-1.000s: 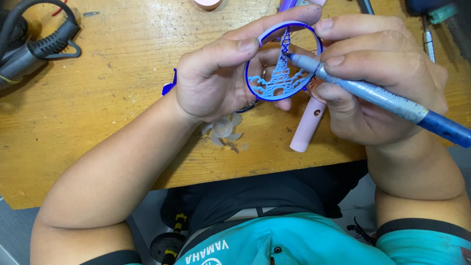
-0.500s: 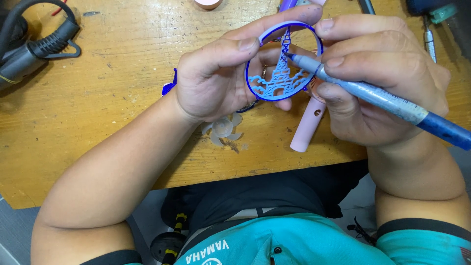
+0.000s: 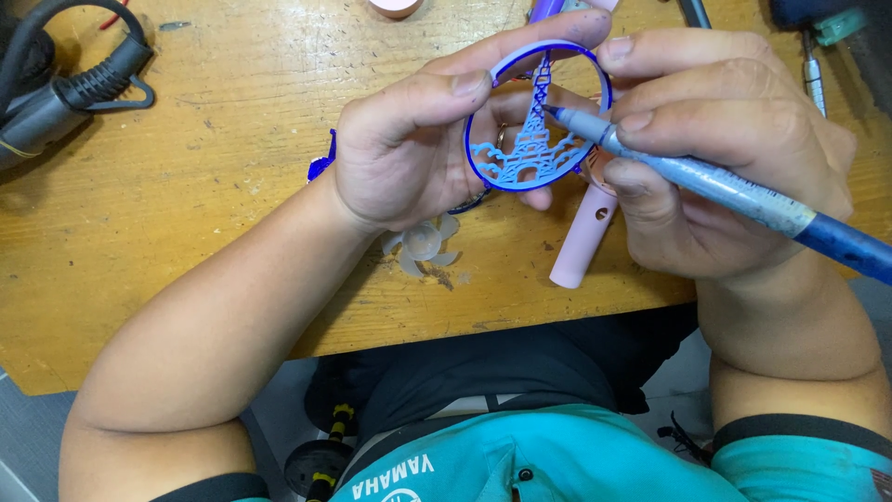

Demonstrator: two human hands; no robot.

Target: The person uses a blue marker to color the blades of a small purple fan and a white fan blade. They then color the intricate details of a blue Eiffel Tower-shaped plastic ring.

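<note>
blue plastic makes up the round ornament (image 3: pixel 536 121), a thin ring framing a lattice tower cutout above a row of small shapes. the left hand (image 3: pixel 418 149) is closed on it, thumb on the rim at about 9 o'clock and the index finger curled over the top at 12, holding the ring up above the wooden table (image 3: pixel 204 177). the right hand (image 3: pixel 725 149) is closed around a blue pen-shaped tool (image 3: pixel 706 181), gripped like a pencil, its grey tip touching the tower from 3 o'clock. just beneath the ring, toward 5 o'clock, a pale pink tube (image 3: pixel 581 242) lies on the table. at 7 o'clock from the ring a small clear propeller (image 3: pixel 420 246) rests by the left wrist. far off at 10 o'clock, a black cabled tool (image 3: pixel 65 88) sits at the table's corner.
</note>
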